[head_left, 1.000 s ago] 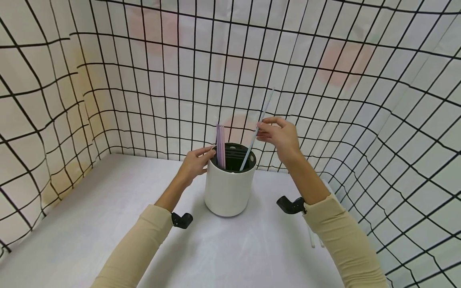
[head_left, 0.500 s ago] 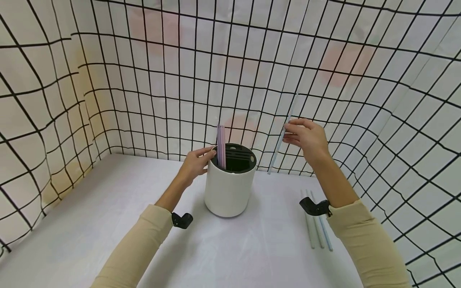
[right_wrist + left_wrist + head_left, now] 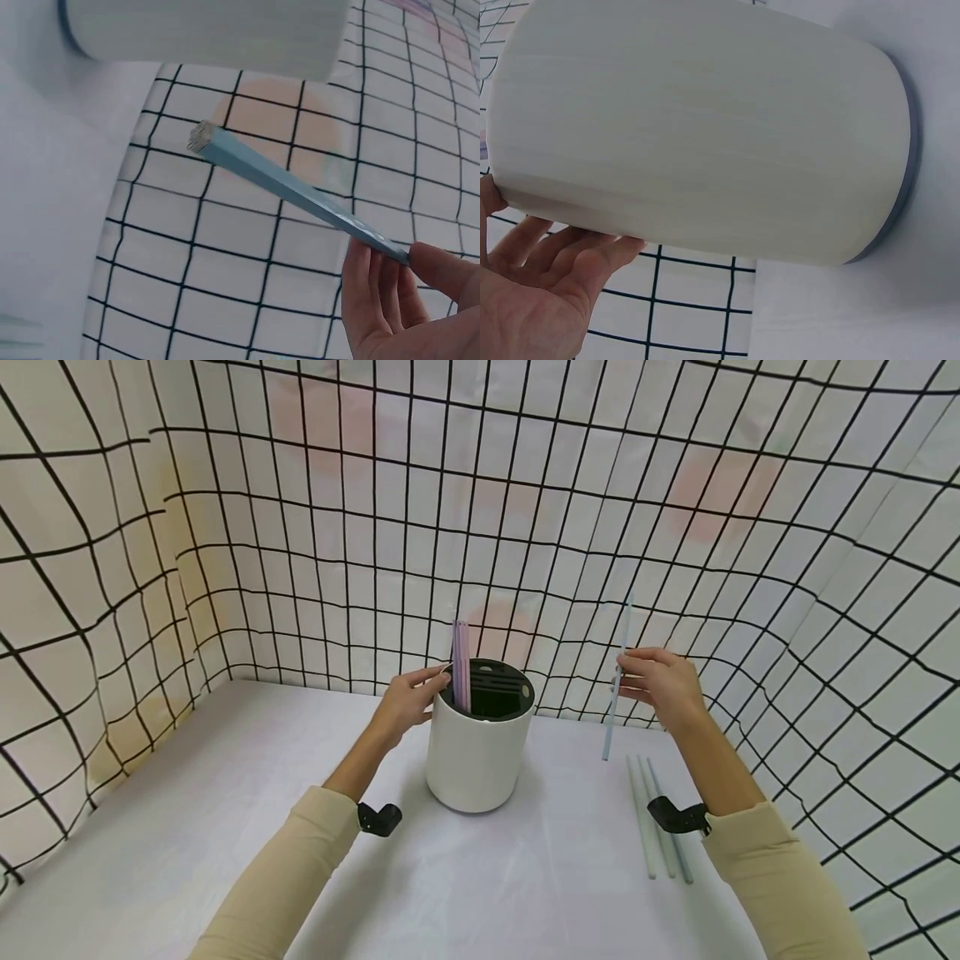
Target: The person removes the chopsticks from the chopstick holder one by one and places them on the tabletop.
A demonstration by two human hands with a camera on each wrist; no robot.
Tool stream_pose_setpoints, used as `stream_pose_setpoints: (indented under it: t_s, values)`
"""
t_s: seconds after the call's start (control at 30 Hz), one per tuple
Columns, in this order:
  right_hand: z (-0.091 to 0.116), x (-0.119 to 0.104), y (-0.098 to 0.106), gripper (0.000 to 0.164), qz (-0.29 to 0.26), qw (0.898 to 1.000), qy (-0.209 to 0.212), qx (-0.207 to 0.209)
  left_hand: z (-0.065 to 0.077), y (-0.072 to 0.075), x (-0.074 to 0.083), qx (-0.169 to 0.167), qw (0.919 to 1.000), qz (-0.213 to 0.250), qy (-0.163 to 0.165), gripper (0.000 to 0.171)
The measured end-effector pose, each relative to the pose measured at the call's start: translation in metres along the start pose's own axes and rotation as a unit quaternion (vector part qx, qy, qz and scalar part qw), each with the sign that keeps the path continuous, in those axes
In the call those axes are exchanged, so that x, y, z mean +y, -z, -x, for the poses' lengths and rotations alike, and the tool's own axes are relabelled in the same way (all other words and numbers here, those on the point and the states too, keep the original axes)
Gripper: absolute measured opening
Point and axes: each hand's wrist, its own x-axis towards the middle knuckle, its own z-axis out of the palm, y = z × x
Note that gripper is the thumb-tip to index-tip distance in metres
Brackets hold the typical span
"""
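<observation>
A white cylindrical utensil holder [image 3: 477, 764] with a black slotted insert stands upright on the table. My left hand [image 3: 407, 700] holds it at the left of its rim, thumb at the edge and fingers against the outer wall, as the left wrist view also shows. Several purple and pink sticks [image 3: 461, 668] lean inside, at the left. To the right of the holder, my right hand [image 3: 663, 687] pinches a long, thin, light blue stick [image 3: 277, 180] between thumb and fingers. It tilts slightly off vertical, its lower end above the white cloth.
Three pale green and bluish sticks [image 3: 651, 827] lie side by side on the white-covered table [image 3: 480, 893] at the right, partly under the right wrist's camera. A black wire grid [image 3: 420, 527] with white sheeting behind it encloses the back and both sides.
My right hand has taken the light blue stick out of the holder's opening, carried it right, then lowered it near the lying sticks. My left hand has stayed at the rim.
</observation>
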Motion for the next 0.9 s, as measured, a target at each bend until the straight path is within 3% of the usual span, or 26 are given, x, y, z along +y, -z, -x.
stream_pose_setpoints:
  t_s: [0.3, 0.53, 0.9]
  values:
    - [-0.006, 0.036, 0.023, 0.034, 0.025, 0.999, -0.033, 0.002, -0.001, -0.001, 0.001, -0.002, 1.0, 0.002, 0.002, 0.05]
    - [-0.008, 0.073, 0.04, 0.045, 0.075, 0.995, -0.066, -0.002, -0.001, 0.0, 0.0, 0.0, 1.0, 0.004, 0.002, 0.05]
    - [-0.009, 0.127, 0.057, 0.039, 0.068, 0.988, -0.133, -0.027, 0.0, 0.0, 0.001, 0.0, 1.0, 0.003, 0.001, 0.05]
